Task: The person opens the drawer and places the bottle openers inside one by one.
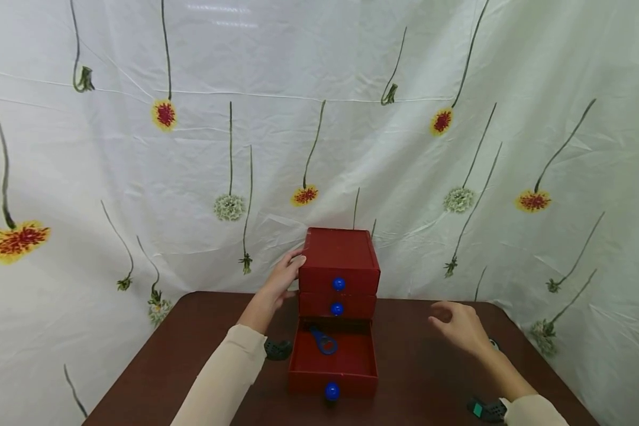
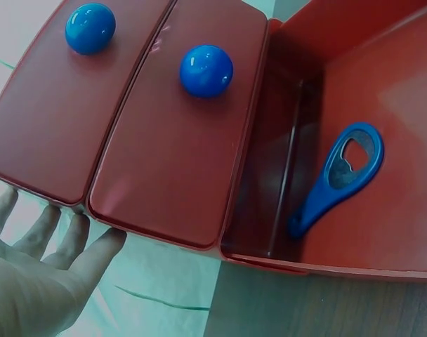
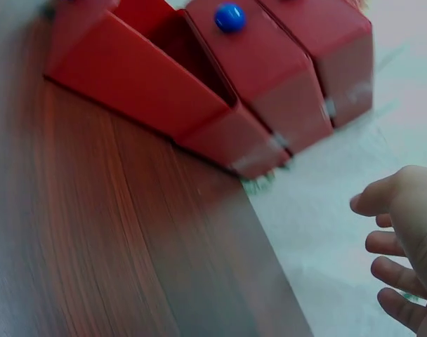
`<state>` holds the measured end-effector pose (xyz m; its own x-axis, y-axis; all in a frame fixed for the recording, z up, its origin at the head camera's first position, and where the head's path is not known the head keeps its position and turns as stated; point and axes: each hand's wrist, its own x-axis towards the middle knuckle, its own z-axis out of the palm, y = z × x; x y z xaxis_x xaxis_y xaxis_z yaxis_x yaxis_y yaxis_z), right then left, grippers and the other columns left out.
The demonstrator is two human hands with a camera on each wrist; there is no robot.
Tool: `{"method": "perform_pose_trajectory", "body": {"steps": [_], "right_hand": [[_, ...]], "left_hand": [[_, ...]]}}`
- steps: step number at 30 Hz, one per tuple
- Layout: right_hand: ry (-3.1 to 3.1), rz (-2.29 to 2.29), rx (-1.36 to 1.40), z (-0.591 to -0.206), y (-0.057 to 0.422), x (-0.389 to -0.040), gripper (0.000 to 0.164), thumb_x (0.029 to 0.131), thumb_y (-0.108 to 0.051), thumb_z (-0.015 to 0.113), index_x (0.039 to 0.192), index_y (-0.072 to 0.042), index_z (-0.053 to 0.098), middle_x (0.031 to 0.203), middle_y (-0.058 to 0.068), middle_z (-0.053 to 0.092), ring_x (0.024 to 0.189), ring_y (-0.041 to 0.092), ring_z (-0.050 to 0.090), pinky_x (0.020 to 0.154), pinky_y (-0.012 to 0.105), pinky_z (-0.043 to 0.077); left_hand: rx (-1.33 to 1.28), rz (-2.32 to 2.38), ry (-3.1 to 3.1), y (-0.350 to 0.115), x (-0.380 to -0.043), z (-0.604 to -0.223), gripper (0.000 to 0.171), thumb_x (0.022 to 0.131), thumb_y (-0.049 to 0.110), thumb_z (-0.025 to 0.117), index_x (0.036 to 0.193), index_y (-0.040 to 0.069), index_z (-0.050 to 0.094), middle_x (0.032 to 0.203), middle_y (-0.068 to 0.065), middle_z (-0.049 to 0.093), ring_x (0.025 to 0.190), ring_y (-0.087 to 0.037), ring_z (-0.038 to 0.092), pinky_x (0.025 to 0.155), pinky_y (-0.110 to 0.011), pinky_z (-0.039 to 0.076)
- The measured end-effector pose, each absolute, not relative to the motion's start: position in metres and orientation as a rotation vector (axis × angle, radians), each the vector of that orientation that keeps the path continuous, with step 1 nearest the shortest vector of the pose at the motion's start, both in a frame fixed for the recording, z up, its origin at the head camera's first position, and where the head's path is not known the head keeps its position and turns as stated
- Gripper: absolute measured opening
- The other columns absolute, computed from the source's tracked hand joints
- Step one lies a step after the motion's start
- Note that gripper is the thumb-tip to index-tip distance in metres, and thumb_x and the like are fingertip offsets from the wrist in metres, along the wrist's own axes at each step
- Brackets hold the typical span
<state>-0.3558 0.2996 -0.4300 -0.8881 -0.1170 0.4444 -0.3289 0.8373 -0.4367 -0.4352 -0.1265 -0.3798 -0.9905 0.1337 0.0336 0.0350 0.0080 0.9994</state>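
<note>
A red box of three stacked drawers [image 1: 342,251] with blue round knobs stands on the table. Its bottom drawer [image 1: 354,355] is pulled out, while the upper two are closed. Inside that drawer lies a blue bottle opener [image 2: 347,165] with a metal-lined hole. My left hand [image 1: 281,278] rests its fingertips against the left side of the box, at the level of the upper drawers. Off to the right of the box, my right hand [image 1: 460,325] hovers above the table with loosely bent fingers and holds nothing.
The dark brown wooden table [image 1: 207,355] extends on both sides of the box. A white cloth [image 1: 319,148] printed with flowers hangs right behind the table's far edge. Dark bands [image 1: 487,409] are worn at both wrists.
</note>
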Motion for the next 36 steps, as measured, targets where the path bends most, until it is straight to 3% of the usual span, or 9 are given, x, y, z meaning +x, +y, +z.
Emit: {"method": "perform_pose_trajectory", "body": {"steps": [10, 22, 31, 36], "right_hand": [[-2.666, 0.747, 0.336, -0.453, 0.340, -0.358, 0.040, 0.092, -0.019, 0.081, 0.124, 0.004, 0.070, 0.115, 0.021, 0.071, 0.099, 0.041, 0.067, 0.077, 0.055, 0.055], [-2.736, 0.805, 0.155, -0.476, 0.372, -0.361, 0.053, 0.096, -0.026, 0.076, 0.133, 0.008, 0.062, 0.125, 0.031, 0.064, 0.109, 0.050, 0.062, 0.082, 0.061, 0.053], [-2.806, 0.839, -0.007, -0.493, 0.390, -0.362, 0.067, 0.096, -0.034, 0.075, 0.136, 0.015, 0.055, 0.130, 0.035, 0.059, 0.114, 0.053, 0.058, 0.084, 0.060, 0.053], [-2.821, 0.832, -0.050, -0.500, 0.393, -0.364, 0.066, 0.095, -0.032, 0.075, 0.135, 0.016, 0.055, 0.133, 0.037, 0.056, 0.115, 0.054, 0.057, 0.086, 0.061, 0.052]], "left_hand": [[0.192, 2.157, 2.175, -0.128, -0.435, -0.381, 0.056, 0.109, 0.043, 0.053, 0.159, 0.026, 0.038, 0.166, -0.014, 0.025, 0.146, -0.043, 0.034, 0.105, -0.076, 0.031], [0.200, 2.152, 2.165, -0.128, -0.434, -0.380, 0.057, 0.109, 0.043, 0.052, 0.161, 0.026, 0.035, 0.167, -0.014, 0.021, 0.146, -0.043, 0.033, 0.106, -0.076, 0.030], [0.202, 2.149, 2.164, -0.126, -0.435, -0.379, 0.057, 0.109, 0.043, 0.052, 0.160, 0.026, 0.035, 0.167, -0.014, 0.022, 0.146, -0.043, 0.034, 0.106, -0.076, 0.030], [0.200, 2.156, 2.161, -0.126, -0.437, -0.379, 0.056, 0.109, 0.042, 0.052, 0.160, 0.026, 0.036, 0.166, -0.013, 0.024, 0.145, -0.042, 0.036, 0.106, -0.076, 0.029]]}}
